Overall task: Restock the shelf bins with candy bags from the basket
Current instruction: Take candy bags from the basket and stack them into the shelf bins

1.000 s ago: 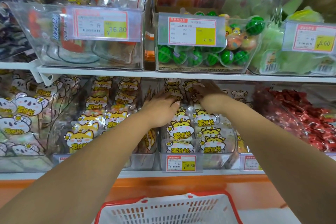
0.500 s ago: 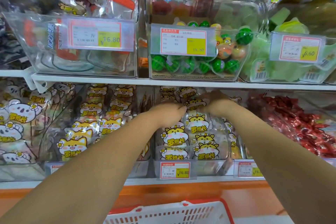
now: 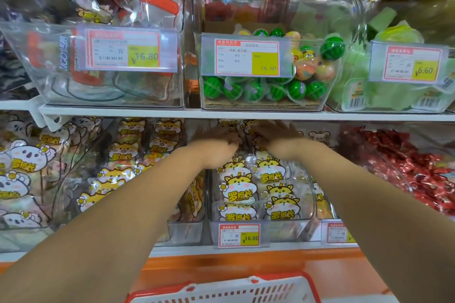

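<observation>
Both my arms reach into the middle clear bin [image 3: 285, 229] on the lower shelf, which is packed with candy bags [image 3: 240, 194] printed with yellow cartoon animals. My left hand [image 3: 216, 146] lies on the bags at the back of the bin, its fingers bent towards the right hand; the blur hides whether it grips one. Beside it, my right hand [image 3: 275, 136] rests on the rear bags with its fingers spread, under the upper shelf edge. The white basket [image 3: 221, 293] with a red rim sits at the bottom of the view, its inside hidden.
Similar bags fill the bin to the left [image 3: 123, 155], and a bin of red-wrapped candies [image 3: 406, 167] stands to the right. Above, the upper shelf [image 3: 246, 114] carries clear bins with price tags, one holding green ball candies [image 3: 253, 91]. An orange ledge [image 3: 221, 265] runs below.
Both hands have moved deeper and closer together at the back of the middle bin. The view has tilted up, so less of the basket shows.
</observation>
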Motion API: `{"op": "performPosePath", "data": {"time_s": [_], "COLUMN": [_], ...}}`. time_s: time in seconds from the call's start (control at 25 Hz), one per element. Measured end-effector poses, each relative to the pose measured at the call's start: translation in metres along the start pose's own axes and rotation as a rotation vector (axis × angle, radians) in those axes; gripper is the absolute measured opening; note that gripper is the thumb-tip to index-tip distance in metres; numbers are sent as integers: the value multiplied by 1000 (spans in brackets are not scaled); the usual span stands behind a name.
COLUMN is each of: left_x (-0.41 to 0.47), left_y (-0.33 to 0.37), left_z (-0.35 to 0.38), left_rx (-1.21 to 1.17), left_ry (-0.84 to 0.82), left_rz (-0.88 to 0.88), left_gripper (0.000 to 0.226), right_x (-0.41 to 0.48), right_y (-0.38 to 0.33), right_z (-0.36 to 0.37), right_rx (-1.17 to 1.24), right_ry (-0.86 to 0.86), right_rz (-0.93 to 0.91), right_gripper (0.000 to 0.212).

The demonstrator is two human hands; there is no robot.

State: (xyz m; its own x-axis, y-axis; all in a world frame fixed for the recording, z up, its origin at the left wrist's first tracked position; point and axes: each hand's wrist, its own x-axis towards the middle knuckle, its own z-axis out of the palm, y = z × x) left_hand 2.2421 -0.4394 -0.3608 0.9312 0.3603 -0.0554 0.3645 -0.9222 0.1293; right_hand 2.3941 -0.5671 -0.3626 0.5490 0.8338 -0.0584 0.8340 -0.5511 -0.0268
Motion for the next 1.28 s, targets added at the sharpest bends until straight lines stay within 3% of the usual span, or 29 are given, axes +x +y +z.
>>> {"op": "performPosePath", "data": {"time_s": [0.16,0.4,0.64,0.76,0.84,1.16,1.28], "left_x": [-3,-13,-29,-35,-49,-86,-82], "left_y": [-6,-9,-15,-18,-18,-6,-10], "left_z": [9,0,8,3,0,12,16], "left_rx": [31,-96,-58,-176,-187,-157,-135], "left_ry": [-50,17,-23,5,21,-1,9], "left_rz": [-3,-12,-30,-49,-51,7,19], "left_gripper": [51,48,50,49,49,53,52], "right_x": [3,-2,-19,-26,-31,2,12], "right_y": [3,-14,-49,-48,-47,-64,-63], "right_z": [6,-5,-8,-13,-20,-4,-4], "right_rx": [-67,8,-87,38,109,24,75], "right_ry": [-66,-8,-170,-57,22,-82,35], "right_rz": [67,-6,-87,-100,-57,154,200], "right_gripper": [52,44,43,40,38,44,35]}}
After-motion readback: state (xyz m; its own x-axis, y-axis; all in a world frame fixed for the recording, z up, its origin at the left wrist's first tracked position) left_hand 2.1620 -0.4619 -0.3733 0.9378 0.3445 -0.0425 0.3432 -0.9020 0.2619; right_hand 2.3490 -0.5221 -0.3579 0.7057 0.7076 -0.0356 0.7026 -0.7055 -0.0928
